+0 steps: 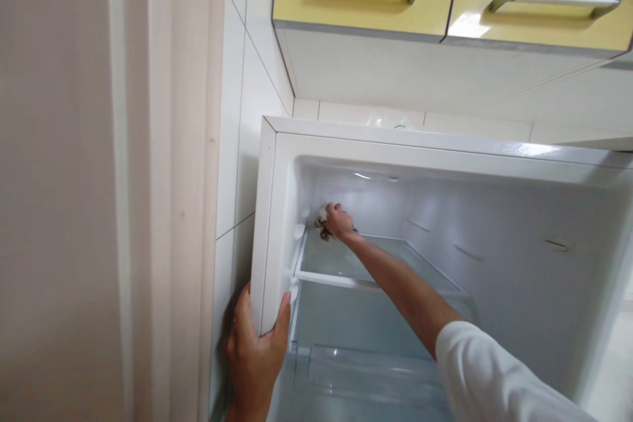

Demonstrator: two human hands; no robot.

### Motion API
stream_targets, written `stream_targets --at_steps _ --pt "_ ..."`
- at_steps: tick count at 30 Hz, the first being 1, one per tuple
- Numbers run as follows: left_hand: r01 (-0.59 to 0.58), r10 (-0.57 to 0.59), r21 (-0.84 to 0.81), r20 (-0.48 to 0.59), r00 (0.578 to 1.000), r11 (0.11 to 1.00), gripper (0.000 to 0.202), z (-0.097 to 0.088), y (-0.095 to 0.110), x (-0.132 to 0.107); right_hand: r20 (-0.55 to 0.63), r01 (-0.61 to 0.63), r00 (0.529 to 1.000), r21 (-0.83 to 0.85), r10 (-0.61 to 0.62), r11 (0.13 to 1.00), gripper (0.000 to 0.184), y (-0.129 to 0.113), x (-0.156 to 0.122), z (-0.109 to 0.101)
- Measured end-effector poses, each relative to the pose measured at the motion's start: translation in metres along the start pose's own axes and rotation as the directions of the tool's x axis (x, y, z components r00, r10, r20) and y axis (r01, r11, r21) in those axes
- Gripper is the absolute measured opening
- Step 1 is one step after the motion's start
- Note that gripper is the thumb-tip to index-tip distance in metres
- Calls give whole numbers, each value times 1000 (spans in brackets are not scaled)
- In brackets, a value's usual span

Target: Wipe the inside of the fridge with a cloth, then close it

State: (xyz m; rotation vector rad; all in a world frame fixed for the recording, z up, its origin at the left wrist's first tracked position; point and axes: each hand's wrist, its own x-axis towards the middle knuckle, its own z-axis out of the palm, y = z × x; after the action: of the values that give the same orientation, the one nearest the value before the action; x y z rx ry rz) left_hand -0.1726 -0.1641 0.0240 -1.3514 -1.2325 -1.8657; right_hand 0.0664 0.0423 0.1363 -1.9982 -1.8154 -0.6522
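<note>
With fingers closed around a crumpled, pale and brownish cloth [322,216], my right hand [339,221] reaches deep into the refrigerator [445,145]. The cloth is at the inner left wall near the back corner, just above the upper glass shelf [341,260]. My left hand [258,356] grips the refrigerator's left front edge, thumb on the inner side and the other fingers round the outside, partly hidden. Below the upper shelf is another shelf level, and a clear plastic drawer [370,369] lies under that.
Yellow cabinets [366,6] with metal handles hang above the refrigerator. A white tiled wall [237,145] and a wooden door frame [168,178] stand close on the left. A clear plastic bag [388,119] shows behind the refrigerator's top edge.
</note>
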Motion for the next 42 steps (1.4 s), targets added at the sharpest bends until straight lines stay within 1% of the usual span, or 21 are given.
stream_targets --at_steps 3,5,9,12,15,19,22,24,26,28,29,30,32,35,37,40,42 --pt "-23 23 -10 3 1000 1000 51 0 0 1 82 107 991 36 -109 994 42 -28 7 -2" --pt "-26 26 -7 10 1000 1000 52 -1 1 1 133 151 979 53 -157 987 40 -36 10 -5" --pt "-24 24 28 8 1000 999 54 -1 1 2 205 203 954 83 -216 976 43 -34 9 -15" --pt "-27 27 35 11 1000 999 54 -1 1 1 221 237 941 116 -258 965 47 -28 -3 -24" --pt "23 -24 23 43 999 999 55 -1 1 0 206 267 933 157 -296 951 50 -27 -23 -35" --pt "139 -140 21 87 986 990 61 1 1 -1 158 326 917 232 -366 917 49 -28 -61 -54" --pt "167 -167 10 101 981 986 64 1 1 -2 118 380 897 286 -426 880 48 -27 -91 -71" --pt "159 -159 7 107 982 987 64 2 1 -2 83 442 868 320 -490 838 41 -26 -109 -81" --pt "171 -171 11 118 978 985 64 3 0 -2 36 534 816 335 -577 776 41 -25 -126 -90" --pt "201 -201 13 130 971 979 66 3 0 -2 1 623 755 312 -656 718 48 -24 -140 -96" --pt "214 -214 12 137 967 977 67 4 1 -1 -4 650 734 290 -679 702 53 -23 -145 -97" --pt "225 -224 11 144 964 974 67 3 1 -1 -1 660 728 267 -685 702 57 -22 -151 -98" --pt "234 -233 10 162 959 972 68 3 2 0 16 643 747 233 -664 729 60 -18 -159 -99" --pt "251 -249 17 191 949 968 71 2 2 1 48 573 802 217 -595 790 60 -5 -167 -101" --pt "268 -265 13 207 942 963 73 1 2 2 86 505 844 200 -529 840 57 8 -170 -103" --pt "301 -291 -8 230 929 954 73 0 4 2 154 340 921 127 -357 932 54 35 -173 -106" --pt "327 -312 -22 242 919 945 73 -1 6 2 176 219 958 65 -227 974 53 56 -175 -107"
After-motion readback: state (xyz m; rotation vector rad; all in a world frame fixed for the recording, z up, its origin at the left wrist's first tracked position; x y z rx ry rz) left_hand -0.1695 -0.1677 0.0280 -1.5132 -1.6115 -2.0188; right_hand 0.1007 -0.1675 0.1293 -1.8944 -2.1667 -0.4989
